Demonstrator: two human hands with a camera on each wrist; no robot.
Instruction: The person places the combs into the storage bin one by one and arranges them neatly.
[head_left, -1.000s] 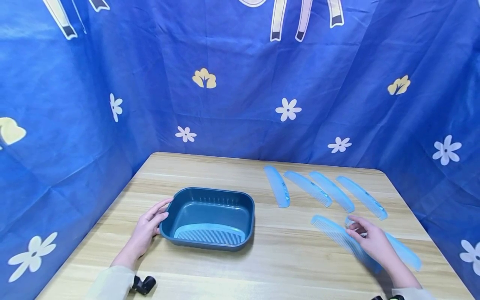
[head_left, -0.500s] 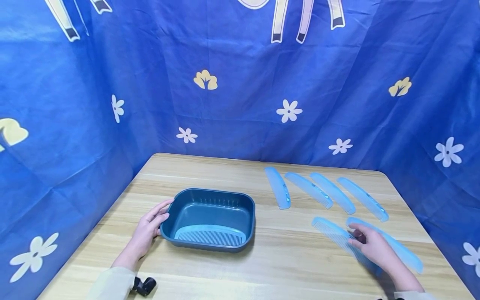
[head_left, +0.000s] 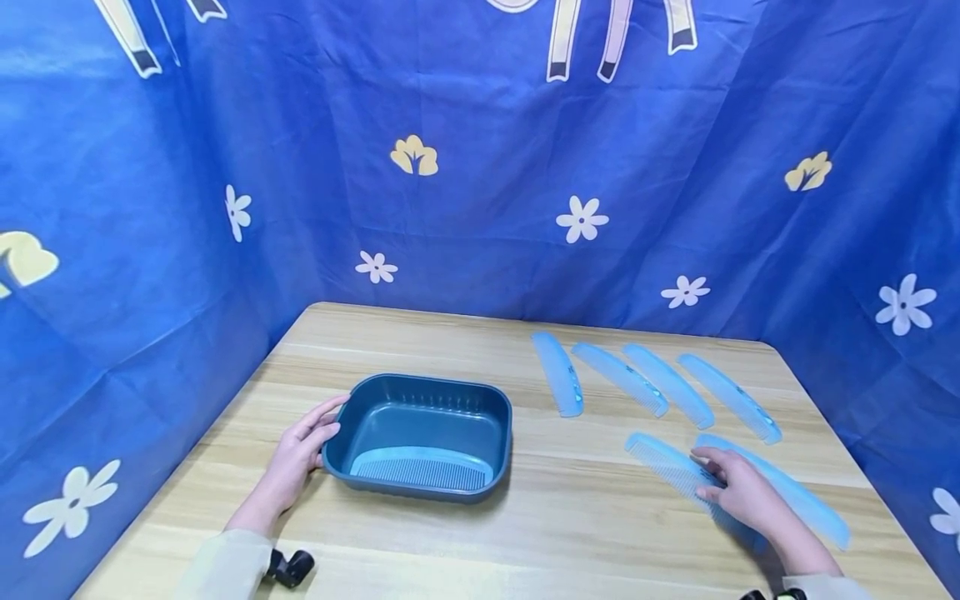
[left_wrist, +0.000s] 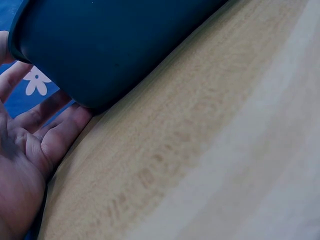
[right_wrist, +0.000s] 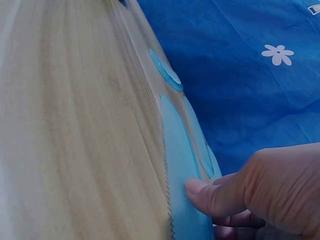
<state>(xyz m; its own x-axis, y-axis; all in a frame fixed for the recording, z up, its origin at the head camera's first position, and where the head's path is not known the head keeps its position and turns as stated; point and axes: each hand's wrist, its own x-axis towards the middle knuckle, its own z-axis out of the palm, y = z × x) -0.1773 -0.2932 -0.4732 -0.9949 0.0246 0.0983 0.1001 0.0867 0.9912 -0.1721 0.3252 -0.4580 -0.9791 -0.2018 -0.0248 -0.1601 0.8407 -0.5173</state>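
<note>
At the left end of a dark teal plastic basin [head_left: 416,493], my left hand [head_left: 294,457] grips the rim. The left wrist view shows the fingers [left_wrist: 60,132] against the basin's outer wall. Inside the basin lies one pale blue comb [head_left: 423,458]. On the right, my right hand [head_left: 738,490] pinches another light blue comb [head_left: 660,454] by its back edge. In the right wrist view the thumb [right_wrist: 205,195] lies on this comb's face, with the other fingers partly hidden behind. A further comb [head_left: 813,504] lies beyond that hand, partly covered by it.
Several more blue combs [head_left: 667,383] lie slanted in a row at the back right of the wooden table [head_left: 555,533]. A blue curtain [head_left: 480,167] with flowers encloses the back and sides. A black wrist mount [head_left: 291,568] is on the left sleeve.
My right hand has come down a little toward the nearer comb, and its thumb and fingers have closed on it. The left hand and basin keep their places.
</note>
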